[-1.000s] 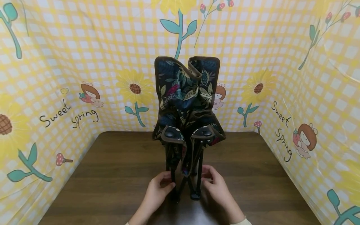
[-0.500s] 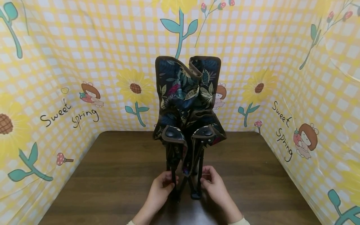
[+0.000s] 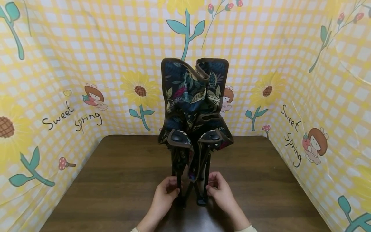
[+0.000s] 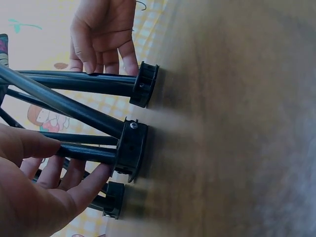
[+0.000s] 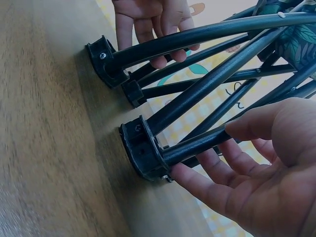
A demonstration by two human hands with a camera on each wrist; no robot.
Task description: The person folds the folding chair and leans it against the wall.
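At the near middle of the dark wooden surface point(image 3: 116, 180) I see a folded camping chair point(image 3: 193, 106) standing upright on its black feet, its dark leaf-print fabric bunched together above the legs. My left hand point(image 3: 163, 197) sits at the chair's left front leg point(image 3: 178, 182), thumb on the near side and fingers curled round the tube, so the grip is pinching that leg low down, just above the foot. My right hand point(image 3: 221, 193) does the same on the right front leg point(image 3: 206, 180), thumb and fingers closed around the tube.

From the left wrist view, the fingers point(image 4: 91, 183) lie along the black tube right up to the plastic foot cap point(image 4: 131, 155), which rests flat against the surface. From the right wrist view, the thumb presses on top of the tube while the fingers point(image 5: 197, 182) wrap under it beside another foot cap point(image 5: 143, 148). The crossed black frame tubes point(image 5: 207, 84) run up between both hands.

Behind and to both sides hangs a yellow checked backdrop point(image 3: 72, 64) with sunflowers and the words "Sweet Spring".
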